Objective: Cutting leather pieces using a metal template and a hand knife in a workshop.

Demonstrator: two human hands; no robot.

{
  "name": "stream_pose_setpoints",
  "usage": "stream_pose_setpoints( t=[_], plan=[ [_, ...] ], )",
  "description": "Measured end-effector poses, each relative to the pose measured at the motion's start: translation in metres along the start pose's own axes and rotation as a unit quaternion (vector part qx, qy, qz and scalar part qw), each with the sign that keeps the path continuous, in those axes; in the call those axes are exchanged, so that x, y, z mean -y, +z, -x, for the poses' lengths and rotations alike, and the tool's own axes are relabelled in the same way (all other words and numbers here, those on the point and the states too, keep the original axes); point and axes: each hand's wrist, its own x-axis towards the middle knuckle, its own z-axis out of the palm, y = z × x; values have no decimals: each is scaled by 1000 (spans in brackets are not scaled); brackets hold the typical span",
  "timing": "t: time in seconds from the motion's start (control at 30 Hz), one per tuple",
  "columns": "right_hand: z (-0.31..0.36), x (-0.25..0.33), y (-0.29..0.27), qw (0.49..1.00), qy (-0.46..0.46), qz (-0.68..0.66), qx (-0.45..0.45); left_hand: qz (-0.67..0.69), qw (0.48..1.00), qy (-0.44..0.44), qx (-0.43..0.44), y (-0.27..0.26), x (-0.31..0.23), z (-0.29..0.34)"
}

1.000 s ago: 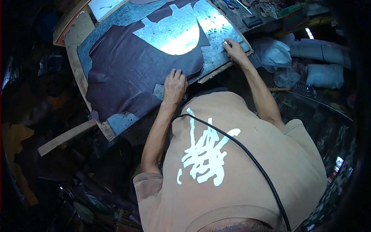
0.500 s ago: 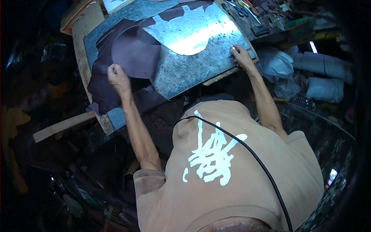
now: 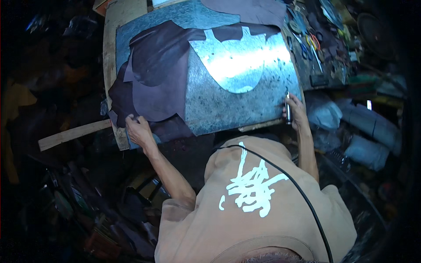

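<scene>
Dark brown leather [image 3: 160,101] lies in overlapping pieces over the left part of a metal-topped bench [image 3: 228,114]. One dark flap [image 3: 160,61] is folded over on top. At the leather's near left edge is my left hand [image 3: 140,133], its fingers curled and closed on that edge; the fingertips are partly hidden. My right hand [image 3: 297,113] grips a slim silver hand tool [image 3: 288,109] with a narrow tip, held upright at the bench's right edge. Between the hands, farther back, rests a shiny flat template [image 3: 237,65] with a rounded near edge and two tabs at its far side.
Scissors [image 3: 302,49] and other tools crowd a side surface at the far right. Clear plastic-wrapped bundles [image 3: 324,115] sit right of the bench. A wooden bar [image 3: 74,135] juts out on the left. A black cable [image 3: 302,195] runs across my back.
My left hand has come nearer with the leather's edge, and the raised leather now lies folded over. My right hand has turned the silver tool upright. The whole view has shifted.
</scene>
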Motion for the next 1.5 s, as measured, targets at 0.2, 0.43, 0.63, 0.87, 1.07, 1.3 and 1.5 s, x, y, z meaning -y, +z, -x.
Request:
stream_pose_setpoints(
  t=[0.2,0.43,0.63,0.87,1.07,1.3,1.5],
  plan=[
    [-48,76,41,993,-6,14,117,130,917,359,115,69,-204,52],
    [-136,138,154,800,-366,401,256,-73,931,305,188,154,-232,-10],
    [-201,152,261,658,-450,467,382,-129,942,239,200,141,-238,-17],
    [-220,136,303,605,-451,505,418,-112,944,218,221,144,-234,-20],
    [-221,130,304,607,-505,470,394,-113,938,210,250,141,-239,-24],
    [-220,125,307,584,-527,486,381,-116,940,216,236,142,-237,-24],
    [-216,129,306,581,-509,508,381,-131,937,230,227,145,-235,-24]
  ],
)
